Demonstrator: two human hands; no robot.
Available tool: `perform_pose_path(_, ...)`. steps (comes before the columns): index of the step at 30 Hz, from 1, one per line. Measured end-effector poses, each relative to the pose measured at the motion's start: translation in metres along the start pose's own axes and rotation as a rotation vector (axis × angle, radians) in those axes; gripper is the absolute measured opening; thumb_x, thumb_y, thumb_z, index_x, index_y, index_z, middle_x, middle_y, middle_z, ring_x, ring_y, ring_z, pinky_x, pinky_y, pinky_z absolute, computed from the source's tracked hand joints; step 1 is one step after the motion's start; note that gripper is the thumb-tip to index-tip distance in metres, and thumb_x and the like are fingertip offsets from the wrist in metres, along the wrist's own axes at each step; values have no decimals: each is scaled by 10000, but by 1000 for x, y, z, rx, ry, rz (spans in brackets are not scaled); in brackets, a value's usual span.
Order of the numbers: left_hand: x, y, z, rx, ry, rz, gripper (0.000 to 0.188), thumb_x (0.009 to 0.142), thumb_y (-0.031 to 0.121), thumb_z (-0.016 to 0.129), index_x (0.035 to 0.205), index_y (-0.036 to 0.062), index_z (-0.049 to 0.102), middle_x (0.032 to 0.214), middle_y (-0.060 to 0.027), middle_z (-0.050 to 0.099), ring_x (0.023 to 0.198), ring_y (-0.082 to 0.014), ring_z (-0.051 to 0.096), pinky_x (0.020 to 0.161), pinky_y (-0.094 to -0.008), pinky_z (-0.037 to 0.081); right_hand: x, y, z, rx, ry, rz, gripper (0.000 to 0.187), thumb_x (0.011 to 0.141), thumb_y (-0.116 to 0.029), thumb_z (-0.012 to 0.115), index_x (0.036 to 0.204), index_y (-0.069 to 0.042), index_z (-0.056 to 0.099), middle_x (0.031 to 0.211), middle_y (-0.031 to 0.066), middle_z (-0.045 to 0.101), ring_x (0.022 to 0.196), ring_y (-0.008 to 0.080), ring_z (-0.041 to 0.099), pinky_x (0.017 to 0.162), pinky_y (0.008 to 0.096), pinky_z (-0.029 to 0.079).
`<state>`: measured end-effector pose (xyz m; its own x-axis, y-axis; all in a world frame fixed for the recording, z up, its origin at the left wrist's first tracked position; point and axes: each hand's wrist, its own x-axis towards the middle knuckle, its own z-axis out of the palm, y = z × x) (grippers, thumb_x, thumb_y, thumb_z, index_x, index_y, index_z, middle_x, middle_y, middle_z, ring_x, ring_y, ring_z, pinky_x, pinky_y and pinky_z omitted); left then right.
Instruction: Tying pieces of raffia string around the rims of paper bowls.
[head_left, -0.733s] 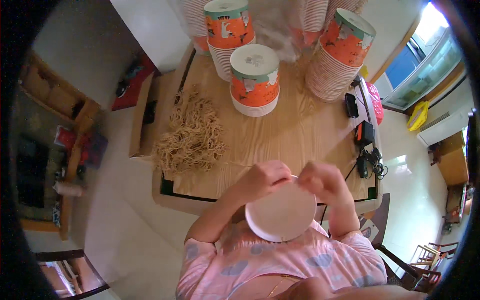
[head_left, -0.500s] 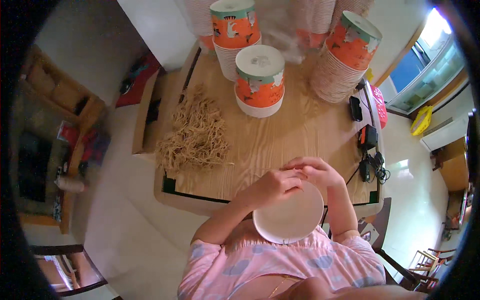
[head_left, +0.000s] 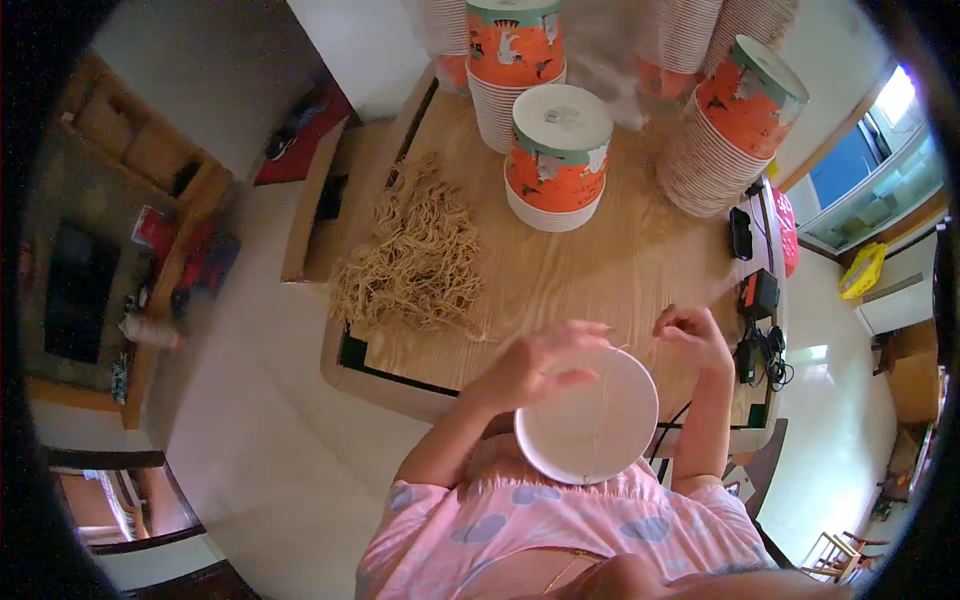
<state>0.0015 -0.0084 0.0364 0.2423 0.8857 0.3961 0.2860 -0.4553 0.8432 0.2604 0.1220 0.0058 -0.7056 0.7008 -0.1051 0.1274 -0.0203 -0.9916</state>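
A round white paper tub point(head_left: 560, 435) rests against my lap at the table's near edge, its pale round face turned up. A thin, string-like strand point(head_left: 603, 410) runs across that face from the far rim to the near rim. Over the tub's far left rim is my left hand point(head_left: 552, 362), fingers stretched and thumb apart, with nothing seen in its grasp. Beyond the right rim, apart from the tub, my right hand point(head_left: 697, 337) is raised with curled fingers pinched together. Whatever is between those fingertips, if anything, is too small to make out.
A tangled heap of tan strings point(head_left: 415, 255) lies on the left of the wooden table point(head_left: 570, 275). Upturned orange-and-green paper tubs point(head_left: 555, 180) stand in stacks point(head_left: 715, 150) at the back. A black charger point(head_left: 758, 293) and coiled cables point(head_left: 775, 370) sit along the right edge.
My hands were together at the tub's far rim and are now apart. The right has moved right; the left has opened its fingers. The strand across the tub now shows.
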Motion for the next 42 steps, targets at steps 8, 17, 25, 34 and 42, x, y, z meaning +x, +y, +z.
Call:
perform_pose_path(8, -71, -74, -30, 474, 252, -461, 163, 767, 89, 652, 926, 59, 632, 949, -89, 606, 868, -267, 590, 715, -357, 482, -16, -14, 11, -68, 391, -106, 91, 799, -81, 634, 788, 5, 606, 774, 30, 614, 738, 92, 538, 673, 219, 422)
perform_pose_path(17, -99, -81, -86, 781, 924, -587, 115, 779, 79, 647, 885, 81, 602, 811, -75, 557, 776, -237, 559, 645, -333, 450, -15, -44, 42, -145, 472, -141, 24, 790, 19, 602, 813, 24, 597, 782, 45, 611, 744, 100, 544, 695, 208, 429)
perform_pose_path(25, -60, -92, -13, 631, 278, -374, 190, 734, 159, 684, 903, 90, 630, 907, -88, 560, 881, -271, 551, 769, -369, 464, -15, -50, 54, -134, 434, -113, 12, 778, 36, 605, 787, 28, 602, 768, 38, 605, 725, 89, 537, 670, 206, 424)
perform_pose_path(34, -52, -101, -65, 853, 756, -318, 164, 728, 46, 645, 870, 62, 564, 912, -120, 543, 928, -318, 488, 795, -405, 405, -22, -50, 56, -198, 448, -140, 15, 767, 34, 615, 773, 22, 610, 718, 34, 592, 662, 86, 513, 606, 211, 403)
perform_pose_path(42, -15, 15, -20, 551, 352, -277, 352, 722, 189, 711, 1019, 53, 581, 954, -121, 590, 911, -301, 548, 822, -398, 429, 17, -82, 80, -436, 224, -264, 54, 796, -50, 636, 810, -1, 617, 713, 84, 610, 630, 114, 561, 562, 247, 447)
